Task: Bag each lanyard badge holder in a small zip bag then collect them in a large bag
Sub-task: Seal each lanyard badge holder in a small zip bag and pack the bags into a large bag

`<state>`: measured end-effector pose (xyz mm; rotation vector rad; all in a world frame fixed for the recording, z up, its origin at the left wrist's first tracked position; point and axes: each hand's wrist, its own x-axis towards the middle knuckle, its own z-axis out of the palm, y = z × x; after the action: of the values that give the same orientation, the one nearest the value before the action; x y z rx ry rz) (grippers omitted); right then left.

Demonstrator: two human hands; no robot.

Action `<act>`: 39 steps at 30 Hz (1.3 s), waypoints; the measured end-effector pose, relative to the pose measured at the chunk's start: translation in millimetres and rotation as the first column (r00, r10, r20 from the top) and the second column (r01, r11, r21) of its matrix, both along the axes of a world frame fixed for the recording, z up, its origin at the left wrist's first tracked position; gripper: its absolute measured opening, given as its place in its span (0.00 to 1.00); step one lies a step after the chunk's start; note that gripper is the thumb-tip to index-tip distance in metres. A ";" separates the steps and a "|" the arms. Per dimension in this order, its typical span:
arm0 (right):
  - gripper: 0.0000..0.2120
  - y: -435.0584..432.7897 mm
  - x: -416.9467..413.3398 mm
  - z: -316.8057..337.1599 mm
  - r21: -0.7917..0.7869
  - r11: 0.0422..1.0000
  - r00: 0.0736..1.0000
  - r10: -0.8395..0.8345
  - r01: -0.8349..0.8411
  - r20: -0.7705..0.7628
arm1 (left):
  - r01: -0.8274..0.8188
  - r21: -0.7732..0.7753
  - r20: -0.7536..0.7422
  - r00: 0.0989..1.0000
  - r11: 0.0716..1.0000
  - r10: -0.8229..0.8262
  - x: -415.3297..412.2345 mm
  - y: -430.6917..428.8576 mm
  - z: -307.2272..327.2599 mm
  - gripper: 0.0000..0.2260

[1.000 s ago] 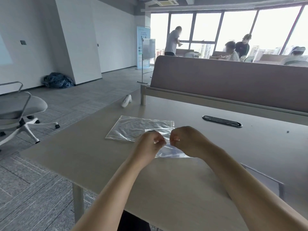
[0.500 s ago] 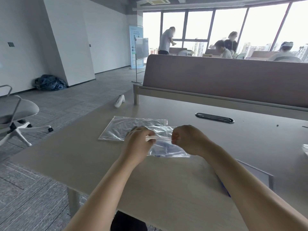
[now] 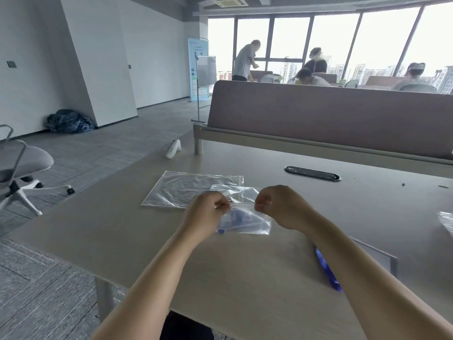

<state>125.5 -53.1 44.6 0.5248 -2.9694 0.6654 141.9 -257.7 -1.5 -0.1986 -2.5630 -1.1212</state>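
A small clear zip bag with a blue lanyard badge holder inside hangs just above the table between my hands. My left hand pinches the left end of its zip strip and my right hand pinches the right end. Behind them the large clear bag lies flat on the table, with another small clear bag on its right part. A blue lanyard lies on the table beside my right forearm, partly hidden by it.
The beige table has a black cable slot and a divider panel at the back. A white handheld device lies at the far left corner. More clear plastic shows at the right edge. An office chair stands left.
My hands have moved apart along the zip strip of the small bag, the left one sliding leftward. The camera view shifted slightly.
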 end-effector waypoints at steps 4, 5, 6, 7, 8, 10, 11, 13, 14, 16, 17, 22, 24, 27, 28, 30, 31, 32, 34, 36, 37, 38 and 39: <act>0.03 3.3 -0.6 -5.6 -0.062 0.997 0.999 -0.046 0.047 0.015 | -0.019 -0.030 0.037 0.999 0.999 0.021 -4.5 -2.3 -7.4 0.09; 0.03 1.8 -0.8 -8.0 -0.054 0.998 0.999 -0.045 0.045 0.011 | -0.034 -0.074 0.010 0.999 0.997 0.035 -4.3 -1.1 -7.9 0.06; 0.03 0.1 -0.7 -9.9 -0.038 0.998 0.999 -0.045 0.045 0.005 | -0.041 -0.109 -0.038 0.999 0.993 0.037 -4.0 0.1 -7.6 0.04; 0.03 -1.7 -0.6 -11.5 -0.022 0.999 0.999 -0.043 0.043 -0.006 | -0.045 -0.134 -0.082 0.996 0.990 0.034 -3.2 1.7 -6.8 0.06; 0.03 -3.2 -0.6 -12.3 -0.005 0.999 0.999 -0.042 0.042 -0.019 | -0.029 -0.145 -0.109 0.994 0.989 0.013 -2.6 3.5 -6.4 0.09; 0.04 -6.2 0.2 -12.1 0.006 0.999 0.999 -0.034 0.035 -0.037 | 0.016 -0.129 -0.107 0.994 0.991 -0.030 -1.7 10.3 -3.1 0.08; 0.04 -7.4 1.1 -11.8 -0.003 1.000 0.999 -0.031 0.031 -0.040 | 0.025 -0.118 -0.091 0.995 0.993 -0.036 -0.9 15.3 -1.7 0.05; 0.04 -8.6 2.9 -12.1 -0.025 0.999 0.999 -0.031 0.030 -0.037 | 0.027 -0.103 -0.070 0.997 0.994 -0.034 -0.7 24.1 -1.7 0.03; 0.04 -7.9 3.3 -12.8 -0.035 0.999 0.999 -0.034 0.033 -0.033 | 0.025 -0.096 -0.065 0.997 0.995 -0.031 -1.7 27.5 -3.0 0.05; 0.05 -3.8 2.3 -15.9 -0.072 0.996 0.998 -0.052 0.050 -0.020 | 0.020 -0.072 -0.050 0.998 0.997 -0.024 -5.2 29.9 -7.0 0.06; 0.06 -0.4 1.4 -17.9 -0.111 0.992 0.998 -0.066 0.064 -0.008 | 0.023 -0.063 -0.040 0.999 0.998 -0.026 -5.4 30.5 -7.9 0.06; 0.08 10.5 1.4 -24.2 -0.335 0.936 0.991 -0.078 0.110 0.107 | 0.017 -0.035 -0.029 0.999 0.999 -0.018 -6.3 28.6 -11.8 0.08; 0.07 16.5 2.5 -23.0 -0.416 0.898 0.986 -0.097 0.144 0.133 | 0.004 -0.034 -0.038 0.999 0.999 -0.005 -7.4 23.0 -11.8 0.10; 0.05 29.6 1.7 -20.2 -0.465 0.868 0.981 -0.113 0.174 0.157 | 0.011 0.011 -0.012 1.000 1.000 -0.011 -7.4 12.7 -9.2 0.09; 0.05 31.9 1.3 -20.1 -0.465 0.869 0.981 -0.105 0.171 0.164 | 0.020 0.010 -0.012 1.000 1.000 -0.020 -6.0 12.4 -6.7 0.09; 0.05 30.8 0.4 -21.5 -0.503 0.850 0.981 -0.076 0.157 0.177 | 0.032 -0.013 -0.021 0.999 0.999 -0.032 -4.3 15.9 -1.6 0.09; 0.06 28.0 0.2 -22.4 -0.538 0.830 0.982 -0.053 0.145 0.183 | 0.033 -0.020 -0.026 0.999 0.999 -0.033 -4.0 19.0 0.4 0.09; 0.05 24.1 0.8 -22.5 -0.568 0.813 0.982 -0.027 0.130 0.187 | 0.030 -0.023 -0.030 0.999 0.999 -0.031 -3.2 22.4 2.7 0.09; 0.04 17.3 2.1 -23.9 -0.579 0.809 0.984 0.000 0.104 0.177 | 0.019 -0.040 -0.031 0.999 0.999 -0.020 -2.1 27.9 5.3 0.07; 0.04 13.2 3.2 -24.3 -0.567 0.818 0.988 -0.004 0.091 0.153 | 0.010 -0.053 -0.044 0.999 0.999 -0.013 -1.3 30.6 6.3 0.05; 0.04 12.3 3.1 -25.2 -0.570 0.817 0.989 -0.004 0.089 0.149 | 0.009 -0.055 -0.048 0.999 0.998 -0.011 -0.2 31.1 6.7 0.04; 0.04 11.7 3.0 -25.9 -0.573 0.815 0.989 -0.001 0.086 0.148 | 0.008 -0.057 -0.046 0.999 0.998 -0.011 0.9 31.2 6.7 0.04; 0.04 11.3 3.3 -26.0 -0.573 0.816 0.989 0.002 0.082 0.146 | 0.007 -0.055 -0.042 0.999 0.998 -0.010 2.0 30.7 6.6 0.05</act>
<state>128.9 -41.9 18.6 0.3673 -2.6577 1.5790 143.9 -227.0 5.1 -0.2441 -2.5597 -1.0397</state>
